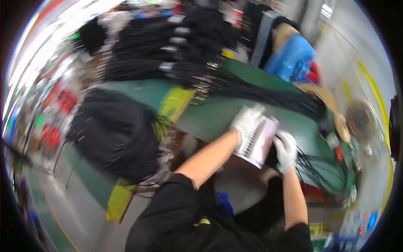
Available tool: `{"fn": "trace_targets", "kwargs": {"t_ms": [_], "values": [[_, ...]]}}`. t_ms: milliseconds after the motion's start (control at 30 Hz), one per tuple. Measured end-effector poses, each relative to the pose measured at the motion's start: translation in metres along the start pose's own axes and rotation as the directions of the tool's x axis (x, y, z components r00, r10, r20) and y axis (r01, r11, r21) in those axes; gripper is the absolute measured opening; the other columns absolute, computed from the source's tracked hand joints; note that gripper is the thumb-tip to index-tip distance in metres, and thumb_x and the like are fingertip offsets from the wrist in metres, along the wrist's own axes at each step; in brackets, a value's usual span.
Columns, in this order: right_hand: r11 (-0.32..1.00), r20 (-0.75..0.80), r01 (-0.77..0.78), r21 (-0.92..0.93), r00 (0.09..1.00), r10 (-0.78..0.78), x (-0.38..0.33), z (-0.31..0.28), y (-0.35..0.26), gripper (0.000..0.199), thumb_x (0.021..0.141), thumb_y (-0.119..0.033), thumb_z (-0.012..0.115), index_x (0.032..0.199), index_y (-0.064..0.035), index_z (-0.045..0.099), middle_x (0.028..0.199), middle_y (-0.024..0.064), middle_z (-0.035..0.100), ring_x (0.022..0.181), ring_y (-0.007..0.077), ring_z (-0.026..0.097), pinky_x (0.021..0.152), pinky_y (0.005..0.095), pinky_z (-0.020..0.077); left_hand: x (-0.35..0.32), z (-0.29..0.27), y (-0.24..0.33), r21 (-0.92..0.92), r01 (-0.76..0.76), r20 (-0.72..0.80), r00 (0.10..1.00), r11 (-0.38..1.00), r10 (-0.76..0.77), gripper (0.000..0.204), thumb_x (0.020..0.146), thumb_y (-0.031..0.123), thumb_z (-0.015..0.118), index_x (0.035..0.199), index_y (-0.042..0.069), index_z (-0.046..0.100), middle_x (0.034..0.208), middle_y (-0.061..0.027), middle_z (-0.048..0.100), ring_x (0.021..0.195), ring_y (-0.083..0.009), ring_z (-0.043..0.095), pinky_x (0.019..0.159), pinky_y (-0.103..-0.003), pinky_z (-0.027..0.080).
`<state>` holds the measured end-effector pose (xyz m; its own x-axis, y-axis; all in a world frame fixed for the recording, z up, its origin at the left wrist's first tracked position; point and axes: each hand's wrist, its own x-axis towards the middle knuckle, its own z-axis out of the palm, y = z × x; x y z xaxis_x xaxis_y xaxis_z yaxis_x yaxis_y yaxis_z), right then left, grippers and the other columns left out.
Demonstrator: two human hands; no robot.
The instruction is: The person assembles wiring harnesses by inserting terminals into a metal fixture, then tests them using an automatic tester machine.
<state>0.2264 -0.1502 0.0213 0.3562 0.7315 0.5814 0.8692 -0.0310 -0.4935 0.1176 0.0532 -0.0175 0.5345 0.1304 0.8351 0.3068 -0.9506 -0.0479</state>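
Note:
Both hands wear white gloves, and motion blurs the picture. At the green table's near edge is a pale, flat rectangular piece with a row of dark marks along its left side. What kind of thing it is I cannot make out. My left hand lies over its upper left part, fingers closed round it. My right hand is bent beside its right edge; blur hides whether the fingertips touch it. Thin black cables spread over the table right of my right hand.
A long bundle of black cables crosses the green table. At left hangs a large heap of black cables; more dark bundles lie behind. A blue plastic bag and a round fan are at the right.

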Motion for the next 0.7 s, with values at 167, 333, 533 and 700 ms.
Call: {"fn": "trace_targets", "kwargs": {"t_ms": [167,333,533,700], "values": [[0.991,-0.103,-0.119,0.064,0.987,0.125,-0.018,-0.002,0.021,0.021,0.093,-0.006,0.063,0.111,0.0024,0.069,0.117,0.0163,0.067,0.115,0.0305,0.059,0.105,0.0399,0.0424,0.003,-0.008,0.012,-0.342,0.420,0.520,0.830,0.841,-0.202,0.054,0.088,0.039,0.061,0.133,0.009,0.058,0.133,-0.0148,0.056,0.126,-0.0299,0.051,0.114,-0.051,0.029],[0.974,-0.171,-0.079,0.211,0.978,0.117,-0.040,-0.003,0.046,0.020,0.099,-0.004,0.055,0.113,0.0053,0.066,0.115,0.0160,0.067,0.110,0.0268,0.061,0.102,0.0371,0.0437,0.000,0.002,0.015,-0.356,0.424,0.519,0.831,0.833,-0.201,0.054,0.088,0.039,0.061,0.133,0.010,0.058,0.135,-0.0139,0.053,0.128,-0.0308,0.049,0.116,-0.051,0.028],[0.824,-0.091,-0.264,0.502,0.931,0.354,-0.039,-0.009,0.059,0.029,0.105,-0.012,0.048,0.117,0.0088,0.063,0.118,0.0156,0.067,0.109,0.0229,0.061,0.101,0.0351,0.0451,-0.003,0.005,0.017,-0.399,0.380,0.392,0.893,0.835,-0.220,0.042,0.085,0.034,0.063,0.117,0.009,0.065,0.123,-0.0130,0.059,0.120,-0.0309,0.054,0.114,-0.050,0.030],[0.761,-0.074,-0.276,0.587,0.918,0.390,-0.043,-0.017,0.066,0.038,0.107,-0.021,0.044,0.124,0.0095,0.060,0.124,0.0181,0.065,0.116,0.0236,0.061,0.106,0.0363,0.0448,0.002,0.002,0.018,-0.387,0.450,0.508,0.832,0.805,-0.221,0.042,0.085,0.035,0.064,0.118,0.009,0.066,0.129,-0.0136,0.058,0.125,-0.0311,0.052,0.117,-0.050,0.027]]}}
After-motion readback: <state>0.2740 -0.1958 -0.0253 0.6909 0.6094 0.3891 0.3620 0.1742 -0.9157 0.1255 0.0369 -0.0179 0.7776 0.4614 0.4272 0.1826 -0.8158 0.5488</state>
